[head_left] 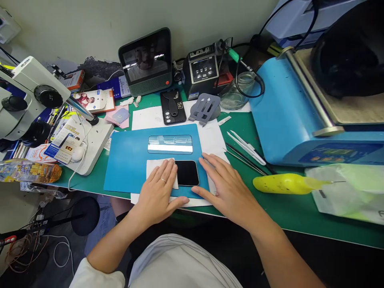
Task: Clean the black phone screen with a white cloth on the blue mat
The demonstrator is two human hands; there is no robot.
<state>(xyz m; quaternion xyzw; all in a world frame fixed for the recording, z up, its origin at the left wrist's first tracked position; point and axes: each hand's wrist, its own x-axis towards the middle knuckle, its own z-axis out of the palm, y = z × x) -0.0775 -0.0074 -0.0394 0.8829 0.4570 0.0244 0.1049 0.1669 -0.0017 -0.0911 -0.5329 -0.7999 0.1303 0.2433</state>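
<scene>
A smartphone [189, 173] with a dark screen lies face up on a blue mat [126, 160]. My left hand [159, 188], with a ring on one finger, presses flat on a white tissue [152, 165] that covers the phone's left part. At the phone's right end is my right hand [225, 182], its thumb and fingers spread apart near the corners; whether they touch the phone I cannot tell. Just beyond the phone, a clear glass screen sheet with a dark border [170, 144] rests on the mat.
Tweezers [246, 160] and a white pen-like tool [247, 148] lie to the right, by a yellow bottle [279, 184] and a blue machine [270, 116]. Behind are a black phone case [173, 106], soldering station [201, 72] and display [147, 60]. A microscope [39, 96] stands left.
</scene>
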